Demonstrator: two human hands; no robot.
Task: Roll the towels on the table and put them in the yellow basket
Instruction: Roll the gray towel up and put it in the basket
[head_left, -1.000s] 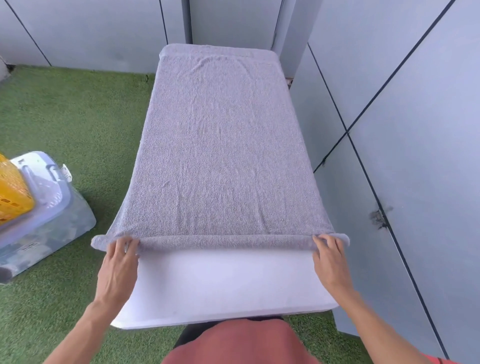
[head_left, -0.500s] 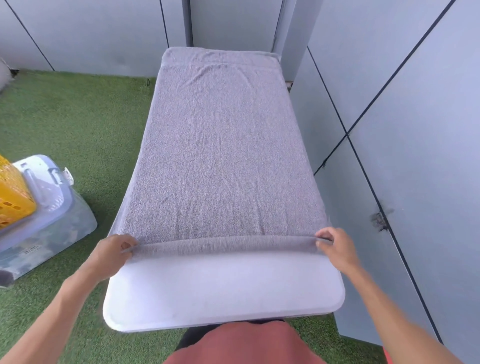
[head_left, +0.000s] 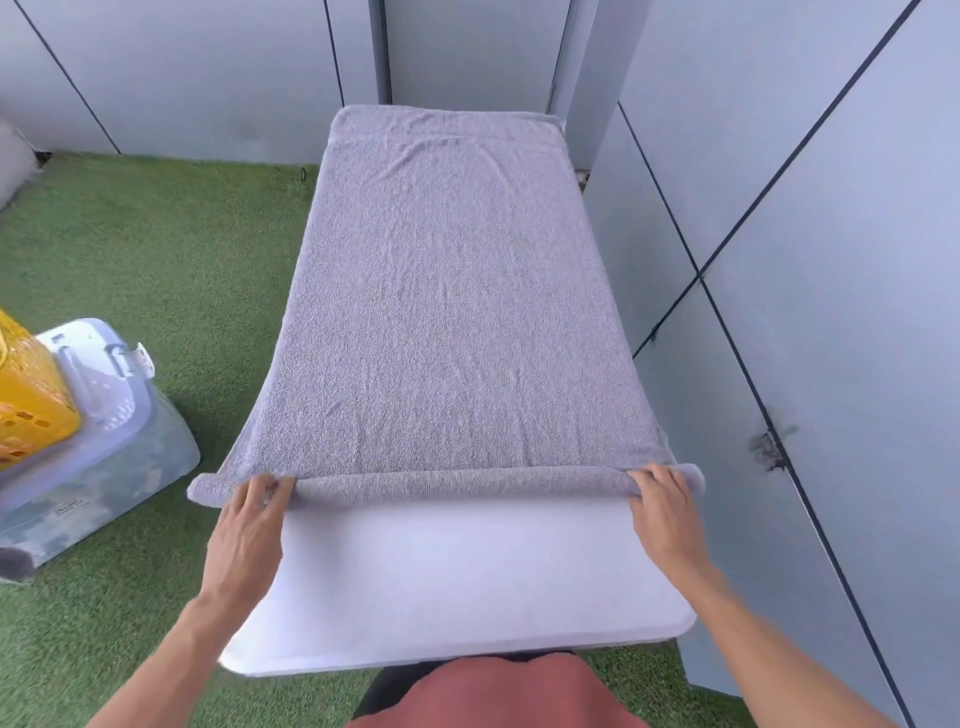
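A grey towel (head_left: 452, 312) lies spread lengthwise over the white table (head_left: 467, 577), and its near end is wound into a thin roll (head_left: 457, 486) across the table's width. My left hand (head_left: 249, 525) rests with fairly straight fingers on the roll's left end, which juts past the table edge. My right hand (head_left: 670, 514) lies the same way on the right end. The yellow basket (head_left: 31, 410) shows partly at the left edge of the view.
The basket stands on a clear plastic storage box with a pale lid (head_left: 109, 415) on green artificial turf (head_left: 156, 270) left of the table. Grey wall panels (head_left: 831, 260) run close along the table's right side and far end.
Half a second ago both hands gripped the roll with curled fingers; now the fingers lie flatter on it. The roll has grown thicker and sits a little farther up the table.
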